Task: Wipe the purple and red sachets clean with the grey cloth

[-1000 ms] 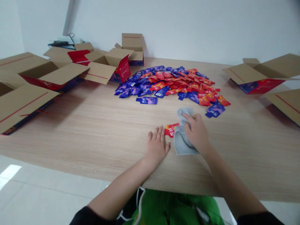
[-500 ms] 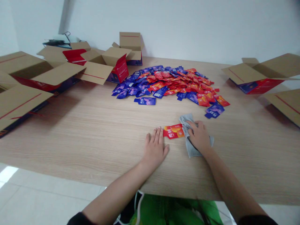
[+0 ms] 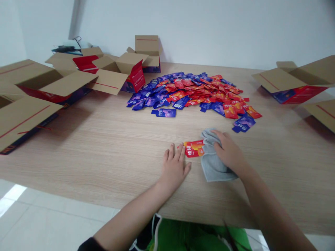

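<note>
The grey cloth (image 3: 216,169) has shifted in the last second; at first it covers more of the red packet (image 3: 193,149), half a second ago it is bunched further toward the packet's right end, and now it lies spread out again, its near part flat on the desk (image 3: 110,146); the packet itself stays in about the same place, in front of the person, between the two hands. For the work in hand, this means that the left and middle of the printed face lie bare, while the right end is tucked under the cloth; the packet seems to be kept steady while the cloth moves over it.

The left hand (image 3: 175,167) lies palm down with its fingers slightly spread, the fingertips at the packet's narrow left end; its grip pinches nothing, it only presses. The right hand (image 3: 230,151) has its grip closed on the cloth, thumb and fingers gathering a fold above the packet's right end.

Beyond the hands lies a heap of purple and red packets (image 3: 193,90); one purple packet (image 3: 167,112) lies at its near edge; open cartons (image 3: 137,76) stand to either side.
</note>
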`<act>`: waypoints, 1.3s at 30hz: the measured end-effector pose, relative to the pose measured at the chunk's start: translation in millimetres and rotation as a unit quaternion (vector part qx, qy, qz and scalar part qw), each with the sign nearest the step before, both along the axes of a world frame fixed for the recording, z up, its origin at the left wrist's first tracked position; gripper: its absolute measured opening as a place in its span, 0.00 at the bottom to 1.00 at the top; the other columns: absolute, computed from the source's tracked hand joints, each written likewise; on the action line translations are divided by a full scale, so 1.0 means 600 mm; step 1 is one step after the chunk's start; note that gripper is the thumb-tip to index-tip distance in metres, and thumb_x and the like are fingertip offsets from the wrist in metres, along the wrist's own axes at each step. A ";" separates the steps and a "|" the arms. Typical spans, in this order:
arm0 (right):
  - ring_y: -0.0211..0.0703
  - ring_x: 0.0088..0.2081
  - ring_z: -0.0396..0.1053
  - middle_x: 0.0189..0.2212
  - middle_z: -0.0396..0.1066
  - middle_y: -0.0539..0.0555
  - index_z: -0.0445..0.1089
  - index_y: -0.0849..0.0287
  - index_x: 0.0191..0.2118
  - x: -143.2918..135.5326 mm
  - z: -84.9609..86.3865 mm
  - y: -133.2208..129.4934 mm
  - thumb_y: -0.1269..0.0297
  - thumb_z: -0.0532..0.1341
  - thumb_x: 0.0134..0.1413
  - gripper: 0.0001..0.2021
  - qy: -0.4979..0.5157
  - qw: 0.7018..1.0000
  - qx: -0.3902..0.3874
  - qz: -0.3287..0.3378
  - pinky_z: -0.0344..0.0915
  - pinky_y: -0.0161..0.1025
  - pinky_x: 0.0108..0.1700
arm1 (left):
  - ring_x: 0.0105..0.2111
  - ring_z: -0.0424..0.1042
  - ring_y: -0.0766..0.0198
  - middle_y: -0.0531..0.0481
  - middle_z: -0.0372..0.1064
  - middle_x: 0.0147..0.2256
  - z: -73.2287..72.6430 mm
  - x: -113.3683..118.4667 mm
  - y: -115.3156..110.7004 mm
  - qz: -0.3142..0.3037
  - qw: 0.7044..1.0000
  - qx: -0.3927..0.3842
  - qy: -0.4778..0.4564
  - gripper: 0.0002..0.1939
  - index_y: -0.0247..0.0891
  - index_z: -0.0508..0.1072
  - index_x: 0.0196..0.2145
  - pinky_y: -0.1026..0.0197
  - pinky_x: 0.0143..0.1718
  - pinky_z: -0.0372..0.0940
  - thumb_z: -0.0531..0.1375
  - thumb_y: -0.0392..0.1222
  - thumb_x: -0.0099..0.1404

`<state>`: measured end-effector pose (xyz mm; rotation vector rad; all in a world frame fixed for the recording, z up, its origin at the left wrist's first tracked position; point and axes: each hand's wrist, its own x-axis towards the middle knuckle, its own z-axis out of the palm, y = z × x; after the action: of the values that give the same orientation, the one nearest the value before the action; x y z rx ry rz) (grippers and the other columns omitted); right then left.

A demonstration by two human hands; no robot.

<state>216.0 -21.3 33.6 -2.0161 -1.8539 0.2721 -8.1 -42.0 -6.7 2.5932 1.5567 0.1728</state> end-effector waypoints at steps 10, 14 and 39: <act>0.52 0.46 0.62 0.48 0.61 0.61 0.70 0.48 0.57 -0.086 -0.055 -0.026 0.70 0.55 0.58 0.23 -0.140 0.988 0.042 0.044 0.61 0.47 0.47 | 0.68 0.44 0.42 0.48 0.47 0.69 0.006 -0.001 0.001 -0.001 1.000 -0.014 0.015 0.33 0.37 0.54 0.69 0.41 0.64 0.51 0.48 0.53 0.71; 0.46 0.38 0.65 0.43 0.62 0.60 0.69 0.54 0.57 -0.001 -0.032 -0.009 0.68 0.50 0.62 0.21 -0.109 0.992 -0.041 -0.037 0.62 0.42 0.43 | 0.68 0.46 0.42 0.48 0.47 0.69 0.003 0.002 0.000 0.005 1.000 -0.011 0.010 0.33 0.38 0.53 0.69 0.41 0.63 0.51 0.47 0.56 0.71; 0.47 0.38 0.64 0.43 0.62 0.61 0.71 0.58 0.55 -0.009 -0.007 -0.008 0.70 0.51 0.60 0.20 -0.120 0.993 0.008 -0.007 0.63 0.44 0.43 | 0.68 0.44 0.42 0.47 0.46 0.70 -0.002 0.003 0.001 0.007 1.000 -0.009 0.000 0.34 0.35 0.53 0.69 0.40 0.64 0.50 0.47 0.55 0.72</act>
<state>210.6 -26.2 29.1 -2.1283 -1.9734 0.0103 -6.5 -41.4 -7.6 2.5692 1.5687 0.1600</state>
